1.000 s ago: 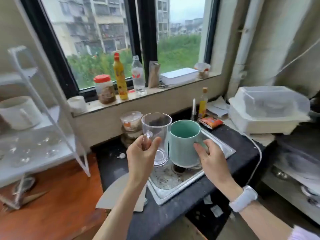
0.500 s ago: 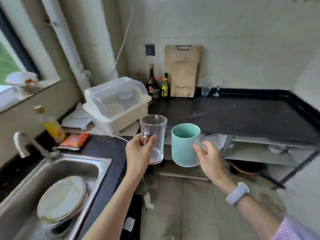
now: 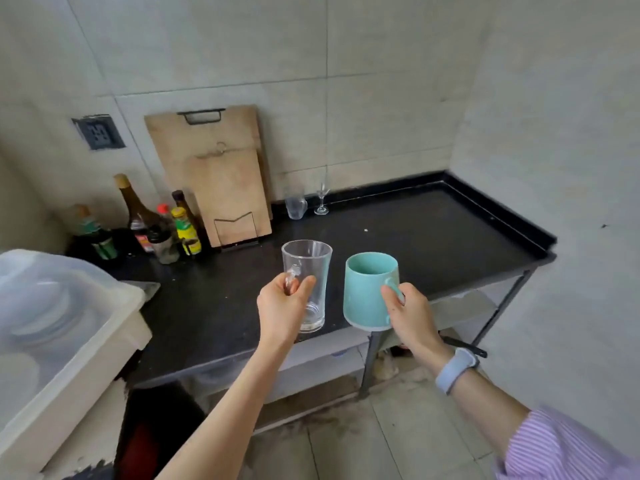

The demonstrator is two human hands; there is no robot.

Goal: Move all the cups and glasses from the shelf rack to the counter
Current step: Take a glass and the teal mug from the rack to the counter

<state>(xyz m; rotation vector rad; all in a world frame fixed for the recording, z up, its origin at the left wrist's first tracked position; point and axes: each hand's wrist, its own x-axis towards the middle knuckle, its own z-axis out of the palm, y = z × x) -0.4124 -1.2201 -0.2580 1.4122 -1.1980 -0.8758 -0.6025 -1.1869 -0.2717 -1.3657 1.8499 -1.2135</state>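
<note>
My left hand (image 3: 284, 308) grips a clear glass mug (image 3: 309, 282) by its handle and holds it upright over the front of the black counter (image 3: 433, 237). Beside it, my right hand (image 3: 410, 315) holds a teal ceramic mug (image 3: 369, 289) by its handle, also upright, at the counter's front edge. Both are in the air, not touching the counter. At the back of the counter stand a small clear glass (image 3: 295, 204) and a small stemmed glass (image 3: 322, 200). The shelf rack is out of view.
Two wooden cutting boards (image 3: 221, 181) lean on the tiled wall. Several sauce bottles (image 3: 156, 223) cluster at the counter's back left. A white plastic dish box with a clear lid (image 3: 59, 327) stands at the left. Lower shelves (image 3: 450, 306) sit under the counter.
My view has swung right from the sink and window to the black counter. Both hands carried the glass mug and the teal mug along and now hold them over the counter's front.
</note>
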